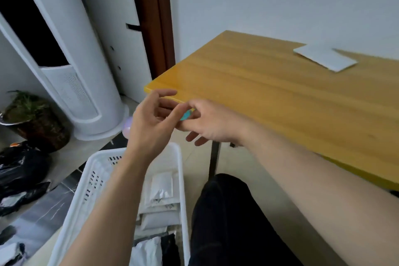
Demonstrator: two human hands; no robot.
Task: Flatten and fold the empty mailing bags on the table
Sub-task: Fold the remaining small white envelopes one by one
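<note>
A flat white mailing bag [326, 58] lies folded on the far right of the yellow wooden table [269, 93]. My two hands meet in the air just off the table's near left corner. My right hand [207, 123] pinches a small teal piece [186, 115] between thumb and finger. My left hand [151, 119] is palm-up beside it with loosely curled fingers, and the right hand's fingertip reaches into its palm. Whether the left hand also grips the teal piece is hidden.
Below my arms a white plastic basket [86, 190] holds several white and dark mailing bags [160, 196]. Black bags [19, 170] lie on the floor at left, near a potted plant [32, 114] and a tall white tower unit [75, 71]. My dark-trousered leg [226, 222] is under the table edge.
</note>
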